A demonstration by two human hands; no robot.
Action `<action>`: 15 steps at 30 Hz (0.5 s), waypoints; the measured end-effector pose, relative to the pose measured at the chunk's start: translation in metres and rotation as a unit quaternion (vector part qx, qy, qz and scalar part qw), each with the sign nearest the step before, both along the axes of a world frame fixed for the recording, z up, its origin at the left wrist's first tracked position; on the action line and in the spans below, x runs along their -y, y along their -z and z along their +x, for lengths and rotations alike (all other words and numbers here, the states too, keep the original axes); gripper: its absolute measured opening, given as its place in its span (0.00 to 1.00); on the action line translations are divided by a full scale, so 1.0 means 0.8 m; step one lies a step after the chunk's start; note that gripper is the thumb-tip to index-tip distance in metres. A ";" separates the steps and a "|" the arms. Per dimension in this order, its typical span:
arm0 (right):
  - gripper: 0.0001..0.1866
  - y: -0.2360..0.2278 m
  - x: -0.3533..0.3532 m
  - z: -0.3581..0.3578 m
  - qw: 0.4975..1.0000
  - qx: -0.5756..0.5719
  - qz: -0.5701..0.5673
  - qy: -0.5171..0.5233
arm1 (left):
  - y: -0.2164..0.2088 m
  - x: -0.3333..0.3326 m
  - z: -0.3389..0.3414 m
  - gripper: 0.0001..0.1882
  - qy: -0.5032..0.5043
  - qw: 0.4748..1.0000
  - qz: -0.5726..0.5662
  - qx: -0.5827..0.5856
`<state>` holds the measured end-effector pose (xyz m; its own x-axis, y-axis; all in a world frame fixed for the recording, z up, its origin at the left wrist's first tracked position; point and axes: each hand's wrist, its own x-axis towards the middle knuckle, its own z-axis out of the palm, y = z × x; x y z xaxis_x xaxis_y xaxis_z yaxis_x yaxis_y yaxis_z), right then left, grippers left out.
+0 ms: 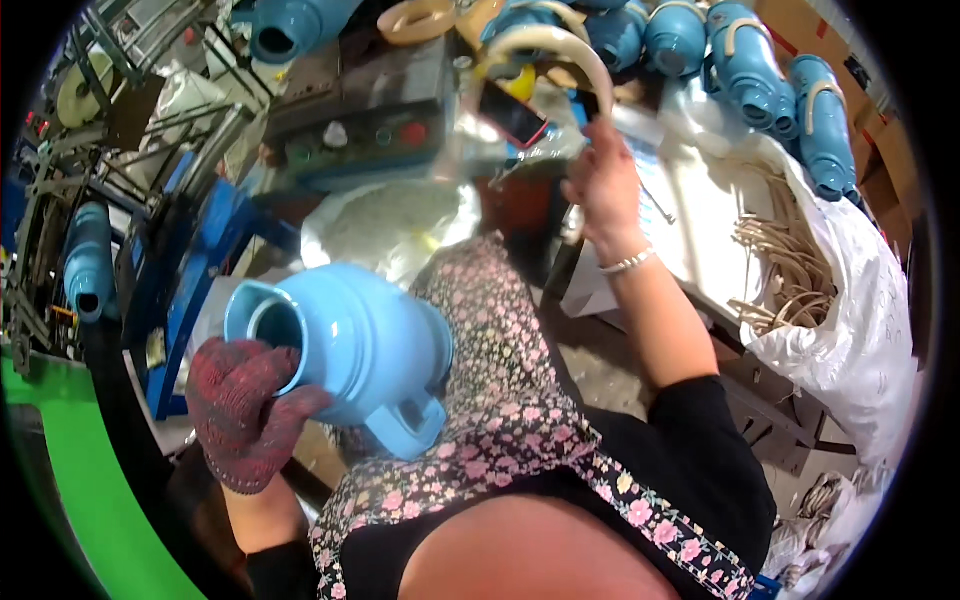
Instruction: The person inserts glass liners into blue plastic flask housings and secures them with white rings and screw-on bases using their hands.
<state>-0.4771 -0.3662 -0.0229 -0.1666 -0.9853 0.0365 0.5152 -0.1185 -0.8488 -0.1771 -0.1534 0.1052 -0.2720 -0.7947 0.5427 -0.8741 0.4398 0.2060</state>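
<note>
My left hand (245, 410), in a dark red knitted glove, grips the rim of a light blue plastic thermos shell (370, 335). The shell lies on its side over my lap, its open mouth toward the left and its small side handle pointing down. Bare and raised at the upper middle, my right hand (610, 190) has its fingers closed on one end of a cream curved carrying handle (545, 38). That handle arcs up and to the left, slightly blurred and apart from the shell.
More blue thermos shells (675, 40) stand along the far right, some with cream handles. A white sack (850, 340) holds many loose beige handles (790, 260) at the right. Ahead are a dark control box (360, 110) and a phone (512, 115). Blue metal framing (205, 280) is at left.
</note>
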 end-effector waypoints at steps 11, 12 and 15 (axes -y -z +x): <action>0.08 -0.004 -0.080 0.208 0.908 0.140 0.211 -0.335 | 0.031 -0.028 0.024 0.19 0.065 0.996 -0.008 0.068; 0.08 -0.004 -0.080 0.210 0.904 0.126 0.225 -0.340 | 0.032 -0.028 0.023 0.18 0.040 0.998 0.008 0.047; 0.07 -0.002 -0.068 0.218 0.877 0.136 0.271 -0.374 | 0.048 -0.026 0.005 0.17 0.003 0.999 -0.022 -0.037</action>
